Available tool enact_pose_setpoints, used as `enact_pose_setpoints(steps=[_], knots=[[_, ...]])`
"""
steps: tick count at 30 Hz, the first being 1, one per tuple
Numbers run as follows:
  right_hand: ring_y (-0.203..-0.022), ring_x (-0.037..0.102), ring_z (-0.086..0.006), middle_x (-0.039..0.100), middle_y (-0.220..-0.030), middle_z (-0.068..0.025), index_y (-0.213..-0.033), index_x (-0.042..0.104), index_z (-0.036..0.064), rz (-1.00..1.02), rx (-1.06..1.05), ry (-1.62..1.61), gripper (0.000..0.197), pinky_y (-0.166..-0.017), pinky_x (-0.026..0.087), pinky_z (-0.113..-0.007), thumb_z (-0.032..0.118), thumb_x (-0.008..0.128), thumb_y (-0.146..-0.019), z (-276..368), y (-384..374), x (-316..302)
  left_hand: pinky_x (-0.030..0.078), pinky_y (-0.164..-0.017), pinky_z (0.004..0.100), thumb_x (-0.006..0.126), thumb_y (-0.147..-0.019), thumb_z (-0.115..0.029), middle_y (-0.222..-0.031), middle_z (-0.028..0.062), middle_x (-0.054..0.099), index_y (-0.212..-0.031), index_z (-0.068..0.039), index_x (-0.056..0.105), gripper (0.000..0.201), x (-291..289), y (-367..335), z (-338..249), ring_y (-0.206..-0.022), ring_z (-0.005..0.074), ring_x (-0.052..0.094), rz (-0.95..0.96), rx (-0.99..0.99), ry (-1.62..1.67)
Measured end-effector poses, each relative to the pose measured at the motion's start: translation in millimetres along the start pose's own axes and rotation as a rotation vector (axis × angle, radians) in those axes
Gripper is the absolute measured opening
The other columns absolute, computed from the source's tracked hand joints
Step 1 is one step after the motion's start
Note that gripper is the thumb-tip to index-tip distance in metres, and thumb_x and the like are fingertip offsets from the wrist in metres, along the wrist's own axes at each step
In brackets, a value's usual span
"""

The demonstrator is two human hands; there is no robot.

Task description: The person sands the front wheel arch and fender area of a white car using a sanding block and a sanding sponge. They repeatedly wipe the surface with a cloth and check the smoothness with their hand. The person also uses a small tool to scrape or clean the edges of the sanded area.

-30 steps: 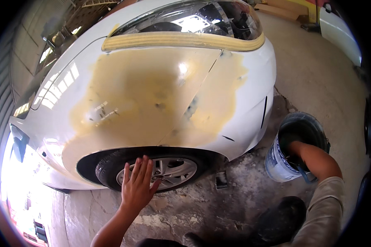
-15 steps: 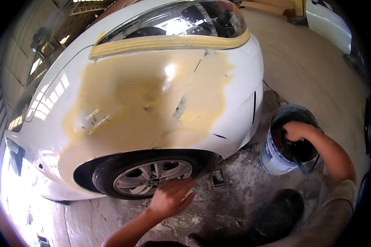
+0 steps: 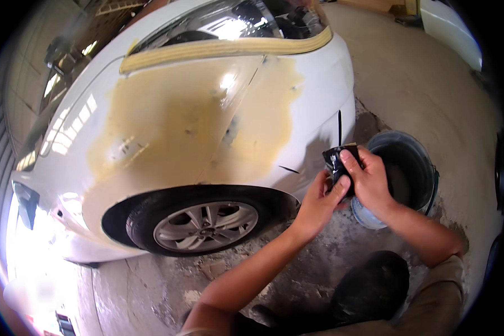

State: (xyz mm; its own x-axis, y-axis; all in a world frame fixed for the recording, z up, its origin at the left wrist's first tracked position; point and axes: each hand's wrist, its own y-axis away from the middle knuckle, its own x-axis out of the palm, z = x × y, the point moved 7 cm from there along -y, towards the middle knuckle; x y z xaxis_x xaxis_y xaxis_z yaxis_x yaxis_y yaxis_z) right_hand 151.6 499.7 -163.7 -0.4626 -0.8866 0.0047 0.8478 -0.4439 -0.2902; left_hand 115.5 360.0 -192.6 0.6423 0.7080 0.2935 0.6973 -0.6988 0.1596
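Observation:
A folded piece of wet black sandpaper (image 3: 334, 161) is held between my two hands, in front of the white car's rear corner. My left hand (image 3: 318, 203) grips its lower end, thumb on top. My right hand (image 3: 373, 180) closes around its right side, with the thumb pressed on its face. Just behind my right hand stands a bucket (image 3: 368, 215) with dark insides. To the left, the white car body (image 3: 319, 106) carries a wide, smooth patch of tan filler (image 3: 171, 126) above the wheel (image 3: 206, 225).
Yellow masking tape (image 3: 224, 49) runs along the lower edge of the car's rear glass. My dark boot (image 3: 373, 288) stands on the stained concrete floor (image 3: 179, 291), close to the bucket. A white panel (image 3: 452, 31) is at the far right.
My right hand has come up out of the bucket, and the black sandpaper now shows in it. My left hand has moved right from beside the wheel and taken hold of the sandpaper too.

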Motion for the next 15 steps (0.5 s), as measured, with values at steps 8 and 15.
enact_pose_setpoints(steps=[8,15], knots=[[-0.095,0.071,-0.0089,0.079,-0.099,-0.0053,-0.112,0.079,-0.0042,0.617,0.33,-0.046,0.018,-0.084,0.056,-0.028,0.008,0.081,-0.1,6.9,1.7,25.0,0.059,-0.077,0.0351,0.083,-0.097,-0.018,-0.097,0.0115,0.078,-0.116,-0.003,0.075,0.026,-55.8,55.5,-39.2,-0.08,0.0231,0.076,-0.092,0.101,-0.89],[-0.093,0.079,-0.0324,0.081,-0.101,-0.0182,-0.114,0.08,0.003,0.958,0.265,0.749,0.028,-0.089,0.059,-0.039,-0.001,0.083,-0.086,8.5,20.7,1.1,0.058,-0.085,0.0512,0.079,-0.091,-0.02,-0.094,0.015,0.074,-0.1,-0.011,0.078,0.012,-18.8,44.6,-9.3,-0.096,0.0384,0.071,0.148,0.335,-1.251]])
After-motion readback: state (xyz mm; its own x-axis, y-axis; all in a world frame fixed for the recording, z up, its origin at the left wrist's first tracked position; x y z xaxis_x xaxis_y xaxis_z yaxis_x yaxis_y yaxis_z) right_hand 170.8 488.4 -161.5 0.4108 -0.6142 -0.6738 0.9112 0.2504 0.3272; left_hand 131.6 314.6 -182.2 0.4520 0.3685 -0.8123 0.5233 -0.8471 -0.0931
